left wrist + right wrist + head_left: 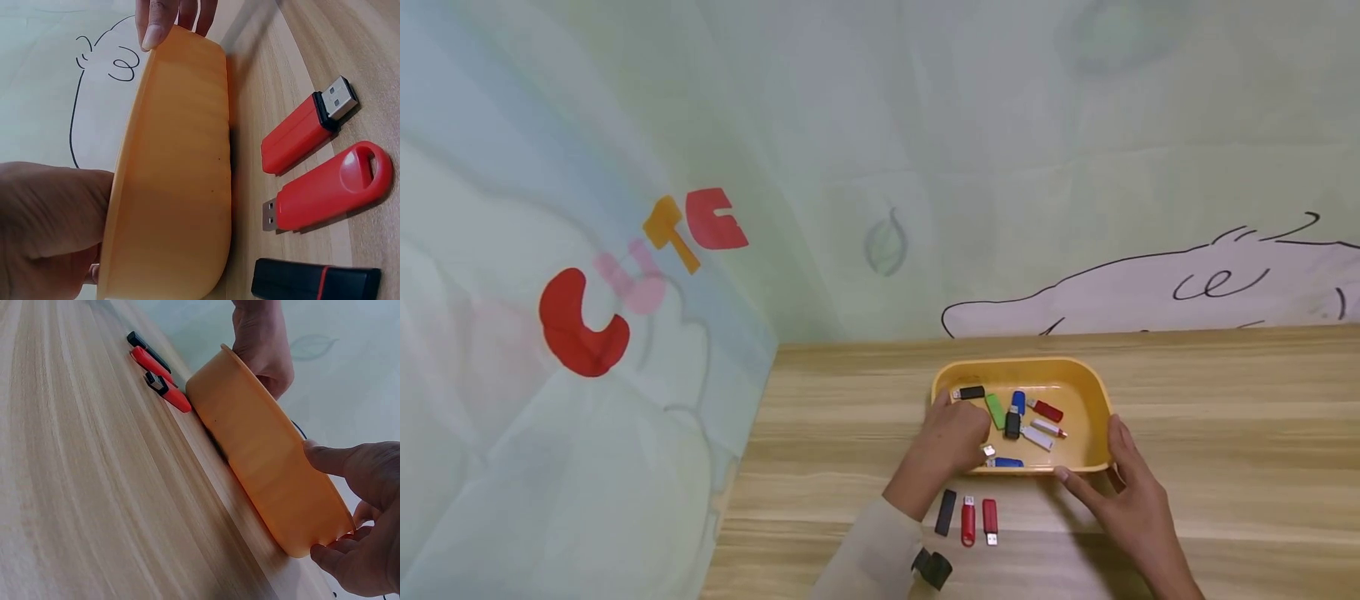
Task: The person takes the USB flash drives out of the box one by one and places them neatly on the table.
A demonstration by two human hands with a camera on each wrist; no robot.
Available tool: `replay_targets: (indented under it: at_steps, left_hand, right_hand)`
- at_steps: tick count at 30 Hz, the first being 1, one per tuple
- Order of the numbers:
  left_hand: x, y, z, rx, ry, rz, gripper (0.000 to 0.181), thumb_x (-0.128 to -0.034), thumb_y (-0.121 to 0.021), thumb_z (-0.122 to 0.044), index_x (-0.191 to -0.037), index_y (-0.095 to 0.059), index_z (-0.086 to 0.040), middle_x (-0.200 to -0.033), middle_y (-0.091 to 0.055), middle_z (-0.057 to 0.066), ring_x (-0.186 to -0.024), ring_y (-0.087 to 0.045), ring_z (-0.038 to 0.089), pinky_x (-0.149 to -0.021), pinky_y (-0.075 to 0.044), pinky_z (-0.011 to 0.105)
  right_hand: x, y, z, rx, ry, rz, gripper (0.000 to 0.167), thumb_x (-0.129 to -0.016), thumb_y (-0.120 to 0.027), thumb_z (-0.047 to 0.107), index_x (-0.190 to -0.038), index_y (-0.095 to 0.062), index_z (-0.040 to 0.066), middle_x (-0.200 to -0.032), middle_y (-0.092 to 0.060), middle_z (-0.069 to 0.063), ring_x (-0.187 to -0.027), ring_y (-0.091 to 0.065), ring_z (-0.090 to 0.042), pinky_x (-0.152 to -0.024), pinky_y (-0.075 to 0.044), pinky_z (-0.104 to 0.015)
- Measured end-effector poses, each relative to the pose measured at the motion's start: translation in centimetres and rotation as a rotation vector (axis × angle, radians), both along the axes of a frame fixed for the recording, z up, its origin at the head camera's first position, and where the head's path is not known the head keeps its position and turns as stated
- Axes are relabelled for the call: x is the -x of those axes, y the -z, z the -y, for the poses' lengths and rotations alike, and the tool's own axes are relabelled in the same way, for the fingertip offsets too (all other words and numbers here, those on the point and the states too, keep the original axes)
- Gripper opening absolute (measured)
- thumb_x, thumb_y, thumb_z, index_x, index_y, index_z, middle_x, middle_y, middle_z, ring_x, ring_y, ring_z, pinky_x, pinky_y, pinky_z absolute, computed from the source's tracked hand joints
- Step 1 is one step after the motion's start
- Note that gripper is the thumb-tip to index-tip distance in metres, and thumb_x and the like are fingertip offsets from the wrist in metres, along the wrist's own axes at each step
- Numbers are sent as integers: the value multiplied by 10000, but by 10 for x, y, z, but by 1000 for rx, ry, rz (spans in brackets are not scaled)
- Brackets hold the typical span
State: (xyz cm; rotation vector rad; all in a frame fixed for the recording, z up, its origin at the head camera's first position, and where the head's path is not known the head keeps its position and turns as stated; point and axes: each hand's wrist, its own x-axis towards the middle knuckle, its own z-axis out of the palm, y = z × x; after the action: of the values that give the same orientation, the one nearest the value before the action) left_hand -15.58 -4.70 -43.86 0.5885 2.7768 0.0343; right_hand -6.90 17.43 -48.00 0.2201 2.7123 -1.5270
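A yellow-orange plastic tray (1086,425) holds several USB flash drives, among them a green one (996,412), a black one (1012,423), a red one (1047,410) and a white one (1037,438). My left hand (951,435) reaches over the front wall into the tray's left part. Its fingertips are mostly hidden, and a metal USB plug (988,451) shows just beside it; whether the fingers hold that drive cannot be told. My right hand (1131,500) grips the tray's front right corner, thumb (325,457) on the rim and fingers around the end wall.
In front of the tray, a black flash drive (946,512), a red one with a loop end (968,522) and another red one (990,522) lie in a row on the wooden table (835,433). A printed cloth (850,167) hangs behind and at the left.
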Motion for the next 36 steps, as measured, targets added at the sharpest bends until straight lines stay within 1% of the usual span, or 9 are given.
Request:
replay_targets:
  at_steps: [5,8,11,14,16,21,27,32,36]
  left_hand:
    - [-1,0,-1,26,2,-17,360,-942,-818,-342,-673,-619,-210,-591,-500,-88,-645,-478,110,-1110,-361,383]
    - [-2,1,-2,49,-2,-26,345,-938,-822,-347,-686,-628,-212,-604,-531,-93,-656,-500,110,-1096,-365,370]
    - [-2,3,-2,57,-1,-34,335,-929,-828,-358,-690,-640,-217,-608,-552,-98,-656,-510,110,-1072,-369,366]
    - [-1,4,-3,48,-6,-37,322,-916,-839,-357,-697,-648,-219,-606,-551,-102,-654,-503,107,-1048,-370,364]
    - [0,4,-3,46,-6,-40,327,-905,-847,-361,-690,-644,-221,-601,-546,-103,-648,-498,106,-1017,-372,357]
    - [2,4,-4,60,12,-64,381,-893,-852,-391,-658,-601,-227,-592,-523,-104,-637,-485,104,-969,-369,353]
    - [1,4,-2,69,20,-73,412,-888,-850,-408,-639,-578,-225,-584,-509,-103,-636,-488,101,-1150,-375,422]
    - [1,5,-2,53,6,-75,407,-894,-841,-388,-629,-582,-219,-575,-511,-95,-635,-492,103,-1176,-376,438]
    - [3,5,-4,27,-11,-92,406,-897,-830,-391,-628,-585,-212,-571,-501,-87,-643,-495,108,-1062,-406,378]
  right_hand:
    - [-1,0,0,14,0,-10,1115,-892,-880,283,-1667,-123,23,-1770,-85,-201,-1593,-238,-470,-1077,-349,-221]
    - [-1,1,0,15,-3,-3,1114,-894,-879,280,-1666,-119,21,-1769,-85,-205,-1593,-236,-472,-1081,-363,-260]
    - [0,2,1,14,0,8,1114,-894,-879,262,-1664,-112,13,-1767,-84,-215,-1593,-232,-478,-1081,-370,-392]
    - [1,3,2,18,3,8,1117,-890,-880,235,-1661,-105,5,-1765,-78,-225,-1593,-223,-485,-1079,-364,-460]
    - [1,3,1,23,2,6,1121,-889,-880,225,-1662,-99,8,-1765,-70,-225,-1594,-214,-487,-1086,-363,-453]
    - [1,3,0,27,-1,-17,1114,-893,-879,227,-1665,-104,15,-1768,-82,-217,-1588,-235,-483,-1093,-364,-347]
    - [1,2,2,23,-1,-4,1121,-894,-879,253,-1669,-103,26,-1772,-88,-206,-1590,-239,-482,-1075,-363,-430]
    - [1,2,2,-4,-1,-1,1121,-891,-882,263,-1669,-111,23,-1770,-98,-209,-1590,-244,-480,-1066,-367,-440]
    - [1,2,0,-12,0,-14,1114,-897,-875,284,-1668,-114,24,-1767,-95,-214,-1590,-241,-481,-1068,-369,-402]
